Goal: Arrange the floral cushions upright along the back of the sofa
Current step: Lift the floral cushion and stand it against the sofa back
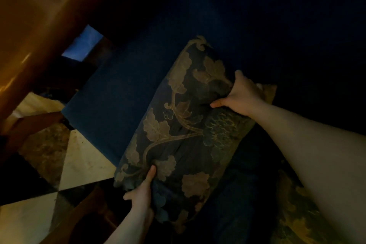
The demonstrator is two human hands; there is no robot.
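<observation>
A dark floral cushion (184, 125) with tan leaf and vine patterns is held over the dark blue sofa (122, 89), its long side running diagonally across the view. My left hand (143, 194) grips its near lower edge, thumb on the patterned face. My right hand (241, 95) pinches its far upper edge, fingers dug into the fabric. A second floral cushion (297, 220) lies at the bottom right, partly hidden under my right forearm. The scene is very dim.
A polished wooden frame or post (39, 31) crosses the upper left. Below it lies a checkered tile floor (83, 162) with light and dark squares. A wooden sofa arm or leg (33, 125) sits at the left edge. The right side is dark blue upholstery.
</observation>
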